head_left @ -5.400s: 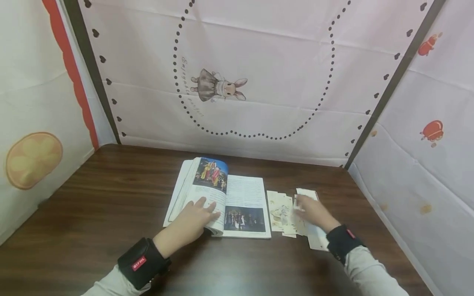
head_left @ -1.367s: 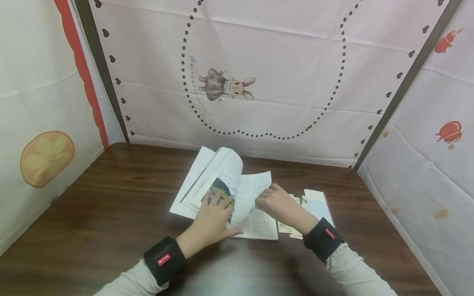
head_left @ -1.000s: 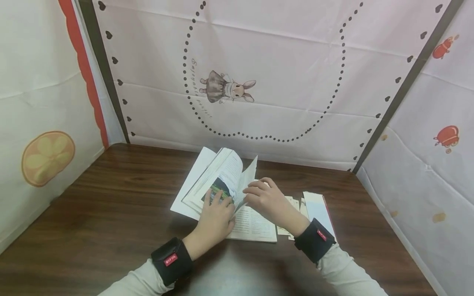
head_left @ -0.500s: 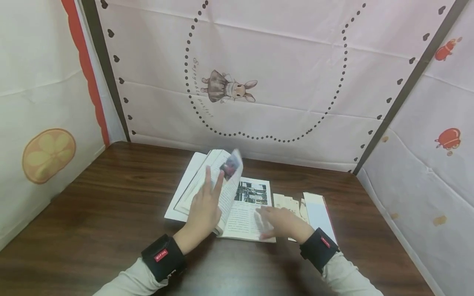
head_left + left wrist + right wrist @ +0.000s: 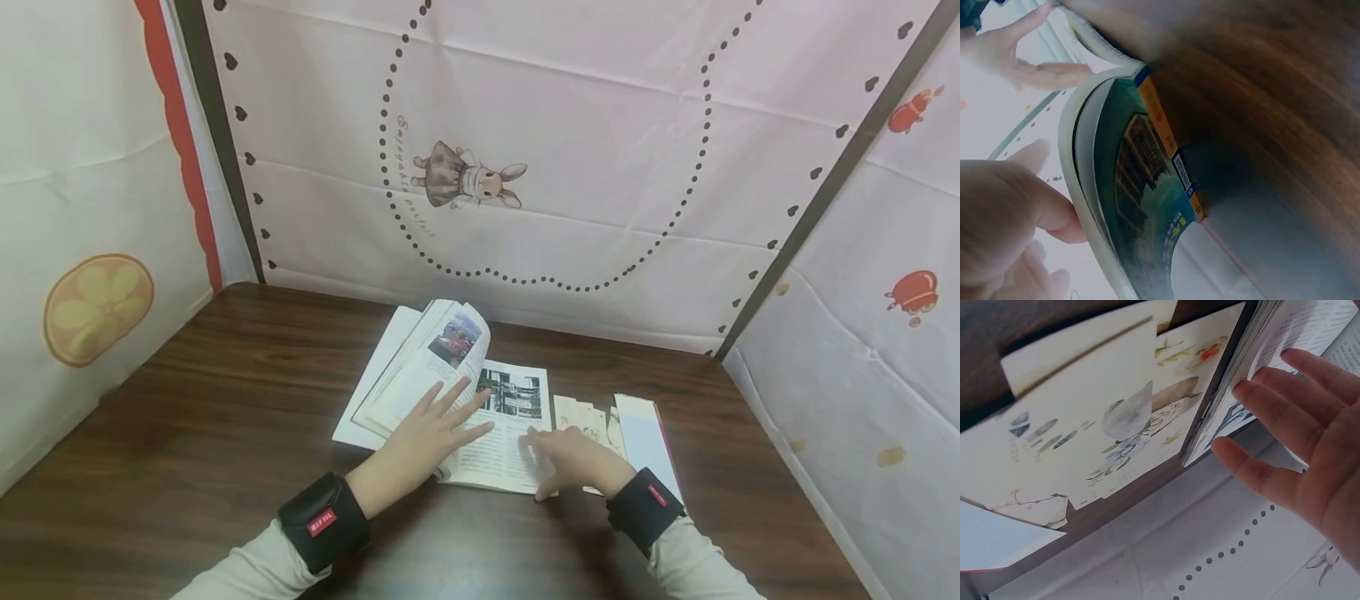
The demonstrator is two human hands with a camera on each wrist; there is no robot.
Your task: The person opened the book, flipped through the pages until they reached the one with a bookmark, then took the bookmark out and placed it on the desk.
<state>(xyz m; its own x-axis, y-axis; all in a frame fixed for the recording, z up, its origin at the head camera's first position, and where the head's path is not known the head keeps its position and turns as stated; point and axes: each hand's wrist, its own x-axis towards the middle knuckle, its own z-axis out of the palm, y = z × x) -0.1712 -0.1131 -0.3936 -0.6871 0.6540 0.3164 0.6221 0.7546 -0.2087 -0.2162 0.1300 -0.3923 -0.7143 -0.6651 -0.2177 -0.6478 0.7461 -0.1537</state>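
Note:
An open book (image 5: 495, 454) lies on the table, its thick left stack of pages curving up and a black-and-white picture showing on the right page. My left hand (image 5: 416, 442) rests with spread fingers across the left pages, fingertips reaching past the fold. From the left wrist view, the book's green cover (image 5: 1129, 169) and orange spine are seen beside the thumb. My right hand (image 5: 581, 458) touches the right page near its outer edge. Its fingers (image 5: 1279, 415) look straight in the right wrist view, pinching nothing visible.
Right of the book lie several overlapping cream cards (image 5: 581, 414) with printed drawings. Beside them is a white and pale-blue folded card (image 5: 647, 442) with a red edge. Printed cloth walls (image 5: 585, 167) enclose the brown table (image 5: 225, 392) at the back and sides.
My right hand moved from the cards to the book and lifted a page leftward, then came back to the right page. New pages show. My left hand has spread over the left pages.

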